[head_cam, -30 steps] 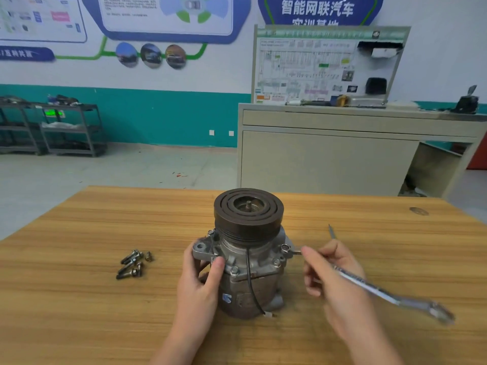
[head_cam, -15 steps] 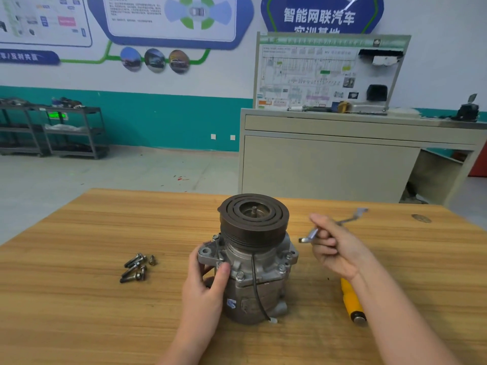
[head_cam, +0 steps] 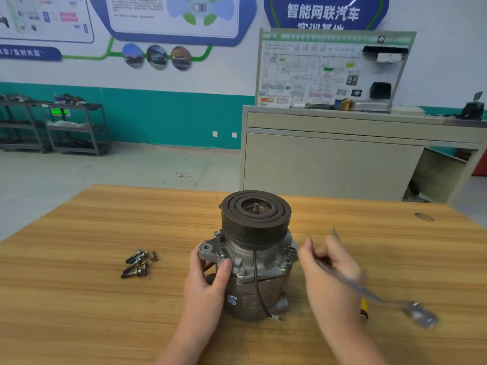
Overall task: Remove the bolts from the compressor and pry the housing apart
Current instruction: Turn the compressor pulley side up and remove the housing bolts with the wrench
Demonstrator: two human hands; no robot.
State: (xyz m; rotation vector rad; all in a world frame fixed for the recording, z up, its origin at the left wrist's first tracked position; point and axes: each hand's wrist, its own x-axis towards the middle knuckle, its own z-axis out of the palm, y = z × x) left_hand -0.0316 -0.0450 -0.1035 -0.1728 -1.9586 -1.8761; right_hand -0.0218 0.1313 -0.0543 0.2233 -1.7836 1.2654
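The grey compressor (head_cam: 257, 262) stands upright on the wooden table (head_cam: 79, 299), its dark grooved pulley (head_cam: 256, 212) on top. Bolts still sit in its flange, one at the right ear (head_cam: 290, 249). My left hand (head_cam: 208, 283) grips the housing's left side, thumb on the flange. My right hand (head_cam: 329, 275) holds a metal wrench (head_cam: 382, 299), blurred by motion, its near end close to the right flange bolt and its far end pointing lower right. Several removed bolts (head_cam: 137, 263) lie in a small pile on the left.
A yellow-handled screwdriver (head_cam: 364, 308) lies on the table behind my right hand, its thin tip (head_cam: 335, 233) showing above the fingers. A knot mark (head_cam: 424, 216) is at the table's far right. Beyond stand a beige bench (head_cam: 342, 159) and metal shelves (head_cam: 52, 127).
My right hand swung the wrench from held up beside the pulley back down to the right flange bolt. My left hand kept its grip on the housing.
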